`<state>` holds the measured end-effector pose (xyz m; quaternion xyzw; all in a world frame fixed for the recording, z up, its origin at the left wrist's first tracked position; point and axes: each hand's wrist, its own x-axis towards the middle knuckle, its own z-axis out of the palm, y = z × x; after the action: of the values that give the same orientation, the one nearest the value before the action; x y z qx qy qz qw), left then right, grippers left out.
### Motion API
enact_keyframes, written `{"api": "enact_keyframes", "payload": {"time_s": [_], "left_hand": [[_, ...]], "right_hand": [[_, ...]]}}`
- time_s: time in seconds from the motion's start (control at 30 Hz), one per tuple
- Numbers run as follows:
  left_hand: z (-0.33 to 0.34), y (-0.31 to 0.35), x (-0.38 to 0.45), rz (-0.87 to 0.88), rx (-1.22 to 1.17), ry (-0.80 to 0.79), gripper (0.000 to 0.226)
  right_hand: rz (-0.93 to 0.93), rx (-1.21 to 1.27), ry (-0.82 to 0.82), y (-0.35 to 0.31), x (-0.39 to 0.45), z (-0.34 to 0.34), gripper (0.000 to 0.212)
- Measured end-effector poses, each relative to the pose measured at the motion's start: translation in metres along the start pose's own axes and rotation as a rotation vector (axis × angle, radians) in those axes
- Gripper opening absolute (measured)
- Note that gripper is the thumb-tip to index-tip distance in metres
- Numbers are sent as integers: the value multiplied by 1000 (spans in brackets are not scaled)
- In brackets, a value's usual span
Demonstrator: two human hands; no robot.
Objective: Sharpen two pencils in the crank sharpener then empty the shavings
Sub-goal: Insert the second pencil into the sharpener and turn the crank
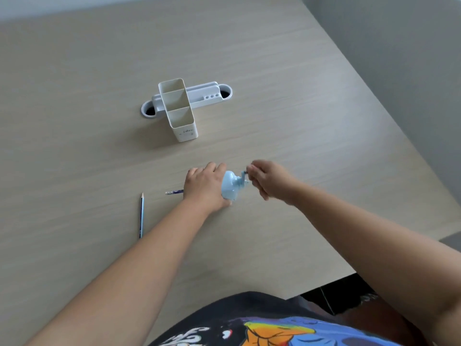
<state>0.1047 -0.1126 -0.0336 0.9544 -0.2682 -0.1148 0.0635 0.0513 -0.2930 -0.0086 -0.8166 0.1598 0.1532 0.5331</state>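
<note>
A light blue crank sharpener [230, 186] stands on the wooden table [287, 116]. My left hand [205, 184] covers its left side and presses it down. A patterned pencil [174, 192] sticks out to the left from under that hand, level with the sharpener's front. My right hand [268, 179] pinches the crank handle [243, 174] on the sharpener's right side. A second pencil [141, 215], blue with a sharp tip pointing away from me, lies loose on the table to the left.
A white three-compartment desk organiser [178, 109] stands farther back, in front of a white cable grommet strip [207, 96] set in the table. The table's right edge runs diagonally; grey floor lies beyond it.
</note>
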Motion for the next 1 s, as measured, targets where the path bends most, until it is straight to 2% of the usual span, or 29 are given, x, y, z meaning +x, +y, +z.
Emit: {"api": "enact_keyframes", "payload": {"time_s": [0.07,0.13,0.23,0.27,0.33,0.47,0.57,0.7,0.8,0.9,1.0], "left_hand": [[0,-1,-1,14,-5,18,76],[0,-1,-3,8,-29,39,75],[2,1,-6,-26,-55,68,68],[2,2,-5,-32,-52,71,67],[3,2,-4,-28,-43,62,66],[2,4,-3,-31,-42,40,71],[3,4,-4,-36,-44,53,74],[3,5,-5,-51,-54,69,69],[4,5,-3,-45,-49,71,68],[4,4,-3,-36,-46,51,70],[3,7,-3,-37,-37,52,72]], "right_hand": [[21,-86,-4,-6,24,0,28],[84,-264,-97,2,33,6,23],[100,-488,-216,27,8,14,27],[88,-479,-227,33,-5,14,29],[67,-286,-211,31,-22,6,30],[-40,-125,27,0,9,-5,32],[10,-252,4,-2,37,2,26],[51,-678,-211,28,11,8,24],[-26,-542,-221,30,-17,-4,24],[-143,-392,-23,6,1,-17,27],[-81,-427,9,-6,33,-11,24]]}}
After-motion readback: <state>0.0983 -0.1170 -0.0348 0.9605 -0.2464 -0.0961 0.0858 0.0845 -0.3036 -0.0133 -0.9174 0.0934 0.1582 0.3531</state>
